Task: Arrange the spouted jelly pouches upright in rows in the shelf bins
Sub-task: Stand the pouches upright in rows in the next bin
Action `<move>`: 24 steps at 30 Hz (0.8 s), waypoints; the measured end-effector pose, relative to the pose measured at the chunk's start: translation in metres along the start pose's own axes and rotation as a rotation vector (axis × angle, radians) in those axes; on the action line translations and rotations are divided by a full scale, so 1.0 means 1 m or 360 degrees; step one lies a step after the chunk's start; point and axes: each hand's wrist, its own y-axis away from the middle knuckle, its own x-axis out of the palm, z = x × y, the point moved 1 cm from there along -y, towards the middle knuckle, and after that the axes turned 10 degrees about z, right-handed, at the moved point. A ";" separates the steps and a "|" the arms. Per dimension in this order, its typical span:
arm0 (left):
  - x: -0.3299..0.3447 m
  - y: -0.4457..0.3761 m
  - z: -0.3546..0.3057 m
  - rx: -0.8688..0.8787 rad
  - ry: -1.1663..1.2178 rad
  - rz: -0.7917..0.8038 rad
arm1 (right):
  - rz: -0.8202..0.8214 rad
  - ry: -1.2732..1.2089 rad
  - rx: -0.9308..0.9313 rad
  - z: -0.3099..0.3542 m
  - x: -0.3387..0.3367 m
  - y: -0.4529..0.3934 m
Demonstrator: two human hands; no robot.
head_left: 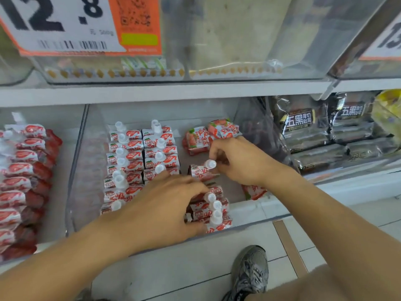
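— Pouches first: where do they sit?

— Most of the small red-and-white foil jelly pouches with white screw caps (138,161) stand in two tidy rows in the clear plastic shelf bin (86,161) at the middle of the frame. A third row is only begun at lower centre, and two pouches lying flat (208,135) wait at the back of the bin, above my right hand

— What are your hands doing?

— My right hand (240,161), centre right, pinches one pouch by its white cap (210,164), fingertips curled round the spout, the body of that held pouch (200,171) hanging just under it. My left hand (165,205), lower centre, lies spread with straightish fingers over the short front stack of pouches (213,210), pressing them together so they stay up; it grips nothing

— How will they handle?

— Light and floppy, I judge. The foil body is soft and slick and would buckle or slide if squeezed, while the cap and neck are the one stiff part, so that is where to take hold. The base looks narrow, so a pouch alone would likely tip; each needs a neighbour to lean on

— Anything else nearby?

— Another bin of the same red pouches (23,181) at the left edge, dark bread bags (312,131) at upper right, an orange-and-white price tag (65,25) at upper left, and a grey trainer (249,272) at the bottom
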 end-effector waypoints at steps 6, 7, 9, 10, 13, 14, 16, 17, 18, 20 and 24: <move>-0.009 0.012 0.004 -0.0011 0.0175 -0.0183 | 0.0344 -0.0156 -0.0121 0.008 0.013 -0.009; -0.010 0.014 0.005 -0.0005 0.0171 -0.0214 | 0.0402 -0.0201 -0.0100 0.008 0.011 -0.008; -0.013 0.016 0.006 -0.0025 0.0160 -0.0260 | 0.0517 -0.0203 -0.0089 0.011 0.005 -0.004; -0.013 0.017 0.007 -0.0057 0.0146 -0.0272 | 0.0545 -0.0169 -0.0099 0.013 0.004 -0.003; -0.011 0.012 0.008 -0.0107 0.0090 -0.0254 | 0.0594 -0.0073 -0.0112 0.022 0.000 -0.003; -0.011 0.010 0.008 -0.0105 0.0093 -0.0245 | 0.0627 -0.0073 -0.0124 0.024 0.000 -0.003; -0.013 0.003 0.006 -0.0104 0.0101 -0.0210 | 0.0666 -0.0093 -0.0140 0.022 -0.001 -0.002; -0.014 0.000 0.006 -0.0103 0.0085 -0.0182 | 0.0669 -0.0111 -0.0130 0.020 -0.001 0.000; -0.015 -0.003 0.006 -0.0109 0.0058 -0.0151 | 0.0663 -0.0137 -0.0121 0.017 -0.001 0.002; -0.014 -0.008 0.009 -0.0144 -0.0001 -0.0079 | 0.0554 -0.0189 -0.0084 0.009 -0.006 0.008; -0.011 -0.010 0.014 -0.0142 -0.0054 -0.0076 | -0.0254 -0.0179 0.0017 -0.002 -0.037 0.030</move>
